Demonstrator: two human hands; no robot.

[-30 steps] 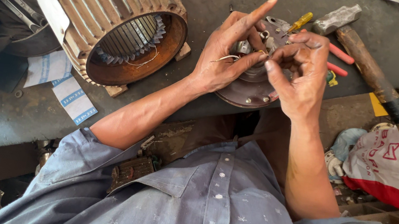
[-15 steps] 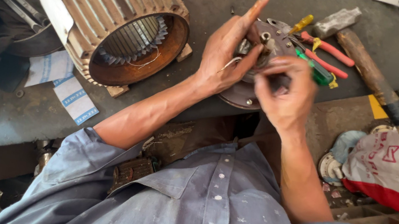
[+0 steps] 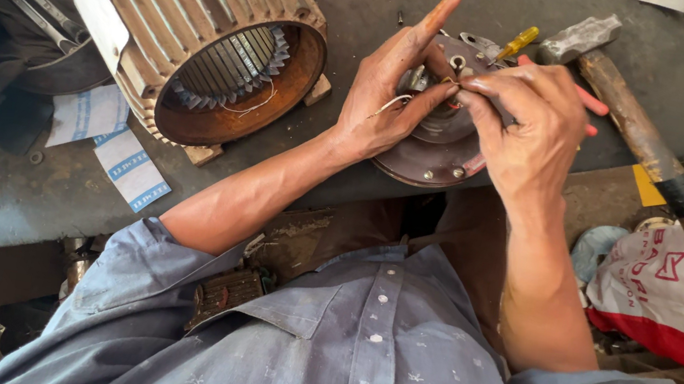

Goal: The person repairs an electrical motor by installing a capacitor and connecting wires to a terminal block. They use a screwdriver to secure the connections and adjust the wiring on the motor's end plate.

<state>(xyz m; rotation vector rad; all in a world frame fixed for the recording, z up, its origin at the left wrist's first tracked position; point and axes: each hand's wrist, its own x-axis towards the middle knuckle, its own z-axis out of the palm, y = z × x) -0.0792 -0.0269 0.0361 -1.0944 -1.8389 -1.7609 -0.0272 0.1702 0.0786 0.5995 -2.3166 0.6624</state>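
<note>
Motor housing (image 3: 192, 37) left of end cover (image 3: 427, 155); hammer (image 3: 639, 131) right; both on bench (image 3: 374, 3).

Ribbed, rusty matt metal on the motor housing (image 3: 193, 28). Dull, greasy brown metal on the round cover (image 3: 431, 156). Rough, worn wood along the hammer handle (image 3: 638, 140). Matt, grimy grey across the counter (image 3: 9, 192). Soft blue cloth shirt (image 3: 333, 357).

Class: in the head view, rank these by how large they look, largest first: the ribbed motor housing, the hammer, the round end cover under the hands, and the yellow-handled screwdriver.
1. Ribbed motor housing
2. Hammer
3. Round end cover, though the hands hide part of it, so its place against the hammer is unsure
4. Yellow-handled screwdriver, only partly visible
</note>
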